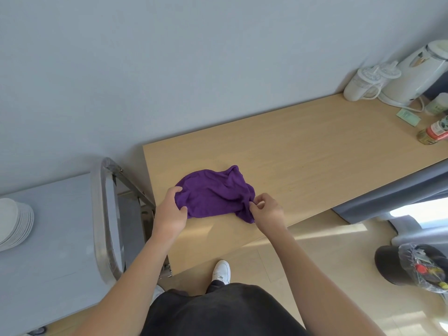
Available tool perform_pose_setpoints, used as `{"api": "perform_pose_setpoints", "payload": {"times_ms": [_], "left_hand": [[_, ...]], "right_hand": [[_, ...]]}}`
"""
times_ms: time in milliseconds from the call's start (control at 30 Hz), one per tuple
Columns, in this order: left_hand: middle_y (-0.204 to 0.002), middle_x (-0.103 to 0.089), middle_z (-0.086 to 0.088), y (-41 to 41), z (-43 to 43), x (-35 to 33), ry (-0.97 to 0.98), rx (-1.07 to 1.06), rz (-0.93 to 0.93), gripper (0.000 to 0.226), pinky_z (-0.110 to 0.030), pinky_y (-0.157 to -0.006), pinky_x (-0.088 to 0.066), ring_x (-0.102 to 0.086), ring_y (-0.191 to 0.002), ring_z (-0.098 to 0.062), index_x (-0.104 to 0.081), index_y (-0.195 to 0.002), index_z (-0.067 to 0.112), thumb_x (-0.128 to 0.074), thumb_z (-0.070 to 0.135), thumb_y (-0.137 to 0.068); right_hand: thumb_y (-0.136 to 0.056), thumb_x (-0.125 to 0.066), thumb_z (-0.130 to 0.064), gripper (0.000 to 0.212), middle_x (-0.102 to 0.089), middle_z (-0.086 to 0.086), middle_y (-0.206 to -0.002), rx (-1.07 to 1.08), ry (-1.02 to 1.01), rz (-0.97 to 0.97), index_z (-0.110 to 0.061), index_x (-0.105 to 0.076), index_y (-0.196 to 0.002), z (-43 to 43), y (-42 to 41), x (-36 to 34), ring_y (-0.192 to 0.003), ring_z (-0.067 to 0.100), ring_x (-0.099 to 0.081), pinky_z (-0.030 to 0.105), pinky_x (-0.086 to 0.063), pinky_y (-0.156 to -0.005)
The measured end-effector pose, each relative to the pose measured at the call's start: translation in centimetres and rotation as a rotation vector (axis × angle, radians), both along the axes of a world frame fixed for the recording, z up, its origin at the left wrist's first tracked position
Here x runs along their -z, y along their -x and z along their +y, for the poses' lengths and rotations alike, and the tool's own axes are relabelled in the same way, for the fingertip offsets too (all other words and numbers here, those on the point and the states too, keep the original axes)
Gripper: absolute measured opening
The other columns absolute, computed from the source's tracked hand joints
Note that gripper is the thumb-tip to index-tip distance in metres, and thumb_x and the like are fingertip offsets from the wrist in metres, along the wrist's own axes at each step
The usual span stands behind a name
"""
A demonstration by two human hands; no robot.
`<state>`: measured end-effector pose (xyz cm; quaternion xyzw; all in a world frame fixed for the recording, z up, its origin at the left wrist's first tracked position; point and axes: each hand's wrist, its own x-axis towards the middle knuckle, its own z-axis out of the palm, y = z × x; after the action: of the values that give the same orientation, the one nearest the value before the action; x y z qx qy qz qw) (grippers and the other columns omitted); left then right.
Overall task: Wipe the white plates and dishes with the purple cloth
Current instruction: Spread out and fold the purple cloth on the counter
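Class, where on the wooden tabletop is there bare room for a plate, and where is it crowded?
Bare: the wooden tabletop between the crumpled purple cloth and the white electric kettle. Crowded: right end, by kettle, white lidded cups, red-labelled bottle.

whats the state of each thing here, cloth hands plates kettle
purple cloth, crumpled on the table, held at both ends
left hand, grips the cloth's left edge
right hand, pinches the cloth's right corner
white plates, stacked on the grey cart, untouched
kettle, upright, lid shut
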<state>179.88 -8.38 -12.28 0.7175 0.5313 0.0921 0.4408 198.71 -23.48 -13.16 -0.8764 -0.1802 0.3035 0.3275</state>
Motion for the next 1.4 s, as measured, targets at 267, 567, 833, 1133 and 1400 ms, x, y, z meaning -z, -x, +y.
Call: {"api": "perform_pose_setpoints", "payload": {"times_ms": [267,567,833,1133,1400], "left_hand": [[-0.118,-0.061,-0.003,-0.1,0.2,0.1,-0.069,-0.045,-0.016,0.047,-0.04,-0.089,-0.051,-0.059,-0.101,-0.024,-0.045,-0.138,0.022,-0.049,0.003,-0.095],[-0.116,-0.059,-0.004,-0.1,-0.5,0.1,-0.042,-0.039,-0.009,0.049,-0.04,-0.085,-0.054,-0.06,-0.096,-0.023,-0.043,-0.14,0.021,-0.051,0.003,-0.095],[-0.125,-0.058,-0.006,0.5,-0.5,0.6,-0.002,0.022,0.048,0.046,-0.029,-0.078,-0.047,-0.054,-0.095,-0.016,-0.044,-0.141,0.02,-0.051,0.005,-0.098],[-0.126,-0.057,0.001,0.7,2.8,-4.8,-0.204,-0.093,-0.191,0.038,-0.046,-0.103,-0.048,-0.054,-0.119,-0.02,-0.052,-0.133,0.028,-0.043,0.009,-0.101],[-0.11,-0.057,0.01,1.1,6.0,-10.6,-0.357,-0.179,-0.316,0.037,-0.026,-0.089,-0.044,-0.054,-0.102,-0.01,-0.054,-0.13,0.03,-0.046,0.011,-0.1]], "right_hand": [[-0.096,-0.057,-0.018,0.013,-0.062,0.004,-0.081,0.084,-0.336,-0.049,-0.026,-0.047,-0.093,-0.6,0.1,-1.4,-0.068,0.015,-0.052,0.015,-0.041,-0.058],[-0.097,-0.058,-0.041,0.047,-0.062,0.003,-0.11,0.081,-0.056,0.084,-0.021,-0.046,-0.138,-1.2,-0.6,-1.4,-0.099,0.025,-0.06,0.031,-0.046,-0.082],[-0.092,-0.055,-0.01,0.03,-0.068,-0.007,-0.105,0.087,-0.13,0.062,-0.021,-0.063,-0.118,-1.9,-0.1,-0.6,-0.094,0.018,-0.062,0.031,-0.051,-0.081],[-0.095,-0.052,-0.014,0.037,-0.068,-0.014,-0.106,0.141,-0.518,0.045,-0.045,-0.062,-0.112,0.9,0.7,-4.0,-0.094,0.02,-0.065,0.033,-0.052,-0.072],[-0.096,-0.053,-0.02,0.034,-0.065,0.0,-0.112,0.135,-0.648,-0.158,-0.048,-0.06,-0.112,4.2,0.7,-9.0,-0.097,0.024,-0.065,0.047,-0.057,-0.084]]}}
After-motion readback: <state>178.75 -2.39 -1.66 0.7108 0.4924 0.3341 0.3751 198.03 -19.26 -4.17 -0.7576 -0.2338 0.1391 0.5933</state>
